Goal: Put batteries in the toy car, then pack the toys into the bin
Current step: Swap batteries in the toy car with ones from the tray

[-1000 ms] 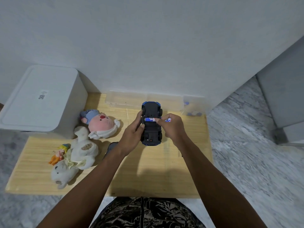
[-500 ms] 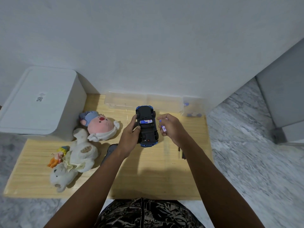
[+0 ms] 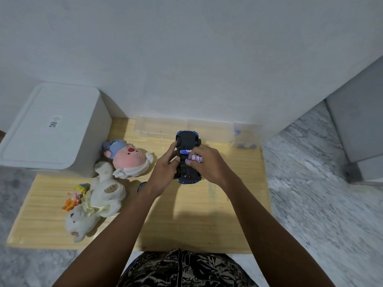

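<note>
A blue and black toy car [image 3: 187, 139] lies upside down over the wooden table [image 3: 186, 224]. My left hand [image 3: 165, 168] grips its left side. One battery [image 3: 185, 151] sits in the open compartment in the car's underside. My right hand [image 3: 209, 164] holds a second battery [image 3: 196, 158] with its fingertips right over the compartment, just below the first one. A pink plush [image 3: 129, 159], a white teddy bear [image 3: 97, 201] and a small orange figure [image 3: 75, 196] lie to the left. The white lidded bin [image 3: 51, 129] stands at the far left.
A clear plastic tray [image 3: 157, 126] and a small clear box [image 3: 247, 135] with small items stand against the wall at the table's back. A small dark object [image 3: 141, 186] lies under my left wrist. Marble floor surrounds the table.
My right hand, which had pulled away to the right with the second battery, has come back over the car's compartment. The car has stayed in my left hand.
</note>
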